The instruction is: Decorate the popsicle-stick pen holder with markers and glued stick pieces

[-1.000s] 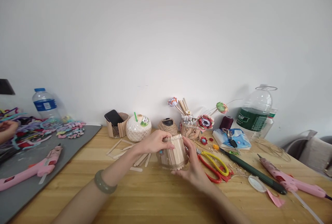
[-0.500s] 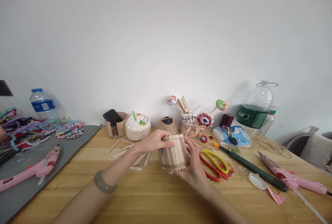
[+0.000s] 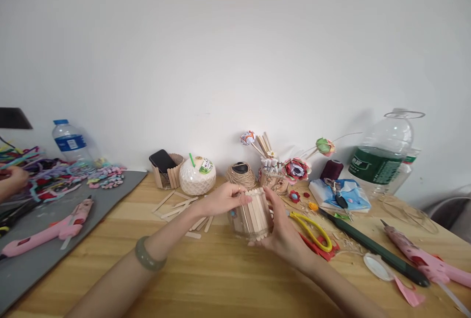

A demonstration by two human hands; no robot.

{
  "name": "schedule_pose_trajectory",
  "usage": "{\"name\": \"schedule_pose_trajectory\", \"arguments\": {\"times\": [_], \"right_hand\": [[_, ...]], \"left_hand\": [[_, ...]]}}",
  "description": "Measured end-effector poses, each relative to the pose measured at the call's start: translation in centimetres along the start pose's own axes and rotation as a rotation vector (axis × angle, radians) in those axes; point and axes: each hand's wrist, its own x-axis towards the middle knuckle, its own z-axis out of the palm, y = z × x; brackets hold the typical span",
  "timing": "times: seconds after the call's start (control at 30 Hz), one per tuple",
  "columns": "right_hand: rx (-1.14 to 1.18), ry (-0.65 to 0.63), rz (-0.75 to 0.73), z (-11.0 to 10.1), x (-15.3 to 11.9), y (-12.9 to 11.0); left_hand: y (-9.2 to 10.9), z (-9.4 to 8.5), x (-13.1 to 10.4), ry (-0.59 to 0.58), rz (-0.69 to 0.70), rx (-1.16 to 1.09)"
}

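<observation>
Both my hands hold a small round pot sided with wooden craft sticks, tilted a little above the wooden table. My left hand pinches its upper rim, thumb on the outside. Around the right side and underneath wrap the fingers of my right hand. A band of twine runs near the pot's lower edge, and a bluish spot shows on its left side. Loose craft sticks lie to the left, partly behind my left forearm. Yellow-and-red scissors rest just right of my right hand.
Along the wall stand a stick holder with a phone, a wrapped coconut, a twine ball and a large bottle. Pink glue guns lie at both sides. Another person's hand is among colourful strips at far left.
My view has shifted slightly, and more of the other person's hand shows at left. Both my hands keep hold of the pot, which has turned only slightly.
</observation>
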Motion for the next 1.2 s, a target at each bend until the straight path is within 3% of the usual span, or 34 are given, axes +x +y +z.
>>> {"name": "schedule_pose_trajectory", "arguments": {"times": [0.13,0.27,0.4,0.57,0.73,0.87,0.93,1.03,1.2], "right_hand": [[0.276,-0.017,0.039,-0.6,0.2,1.7],[0.362,-0.043,0.088,-1.6,0.0,2.8],[0.416,-0.054,0.161,-2.6,-0.3,3.0],[0.423,-0.075,0.212,-2.9,-0.6,3.4],[0.285,0.036,0.227,-2.7,-0.6,4.3],[0.347,0.047,0.304,-2.7,-0.7,4.4],[0.429,0.013,0.340,-2.9,-0.7,4.0],[0.630,-0.001,0.358,-3.3,-0.6,3.1],[0.792,0.151,0.300,-3.3,-0.2,2.3]], "left_hand": [[0.1,-1.1,0.0,0.169,0.024,-0.029],[-2.3,-2.7,0.5,0.277,0.000,-0.048],[-5.1,-3.1,0.9,0.114,-0.115,-0.037],[-5.5,-1.7,0.6,-0.201,-0.142,-0.022],[-4.7,-0.3,0.7,-0.267,-0.083,-0.092],[-4.5,0.5,1.0,-0.329,-0.030,-0.233],[-4.5,0.8,1.1,-0.319,-0.027,-0.293],[-4.6,1.3,0.9,-0.212,-0.058,-0.369],[-4.3,2.8,0.5,-0.024,-0.071,-0.556]]}}
